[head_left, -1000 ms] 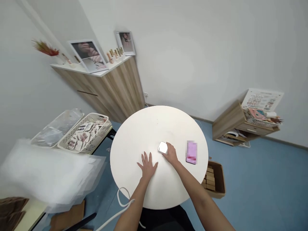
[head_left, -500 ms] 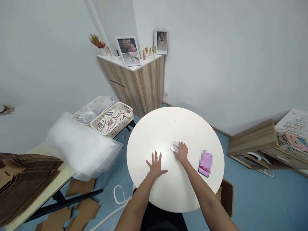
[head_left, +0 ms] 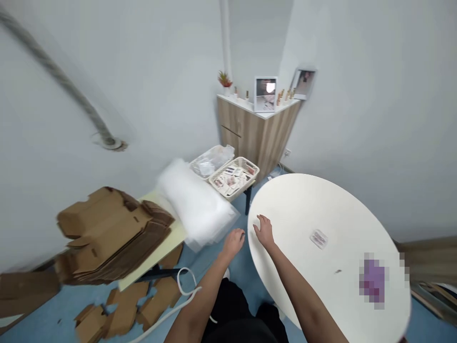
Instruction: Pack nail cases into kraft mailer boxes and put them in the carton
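My left hand [head_left: 233,243] hangs past the edge of the round white table [head_left: 303,205], over the blue floor, touching nothing. Its fingers are bunched and partly hidden. My right hand [head_left: 264,231] rests near the table's left edge, fingers slightly apart and empty. Further right on the tabletop lies a small flat printed pack [head_left: 319,239], apart from both hands. A phone-sized object [head_left: 373,281] lies near the table's right side, its surface hidden by a pixelated patch.
Beyond my hands stand a plastic basket of small printed cards [head_left: 233,180], a clear plastic bag [head_left: 212,161] and white plastic sheeting [head_left: 194,205]. Flattened cardboard boxes [head_left: 114,233] sit on a pale table to the left. Cardboard pieces [head_left: 124,305] lie on the floor.
The view has swung left. Both hands have moved left, and my right hand has come away from the small pack, which stays on the table. My left hand has gone past the table's edge.
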`<state>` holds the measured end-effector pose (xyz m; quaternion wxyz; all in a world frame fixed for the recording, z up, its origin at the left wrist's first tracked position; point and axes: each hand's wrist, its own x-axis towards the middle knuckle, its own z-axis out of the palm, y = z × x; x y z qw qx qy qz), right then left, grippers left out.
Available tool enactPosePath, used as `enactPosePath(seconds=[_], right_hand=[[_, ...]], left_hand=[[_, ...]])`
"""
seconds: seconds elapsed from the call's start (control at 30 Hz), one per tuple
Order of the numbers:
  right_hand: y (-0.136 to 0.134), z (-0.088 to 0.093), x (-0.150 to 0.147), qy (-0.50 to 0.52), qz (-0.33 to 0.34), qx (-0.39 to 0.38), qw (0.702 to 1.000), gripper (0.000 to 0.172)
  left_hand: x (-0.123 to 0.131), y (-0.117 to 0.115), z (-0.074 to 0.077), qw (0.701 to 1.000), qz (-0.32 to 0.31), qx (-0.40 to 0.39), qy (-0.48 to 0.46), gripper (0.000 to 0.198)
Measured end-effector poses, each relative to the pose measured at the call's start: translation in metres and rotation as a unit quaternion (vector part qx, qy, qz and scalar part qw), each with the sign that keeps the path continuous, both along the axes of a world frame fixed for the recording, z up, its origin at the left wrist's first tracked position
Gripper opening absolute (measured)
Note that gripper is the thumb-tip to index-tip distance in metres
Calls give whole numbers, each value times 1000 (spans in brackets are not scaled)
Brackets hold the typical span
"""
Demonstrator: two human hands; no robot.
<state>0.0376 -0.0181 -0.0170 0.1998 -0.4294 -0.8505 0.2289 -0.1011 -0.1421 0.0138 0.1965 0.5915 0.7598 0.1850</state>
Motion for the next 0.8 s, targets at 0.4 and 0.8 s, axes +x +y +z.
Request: enactPosePath(seconds=[0.4, 0.8], right_hand=[[-69, 18, -196, -176, 267, 37, 947, 78], [-63, 8, -214, -226, 352, 78, 905, 45]], left_hand=[[-197, -85, -24, 984, 45, -37, 169, 92], [-232, -77, -21, 996, 16, -27, 82, 32]])
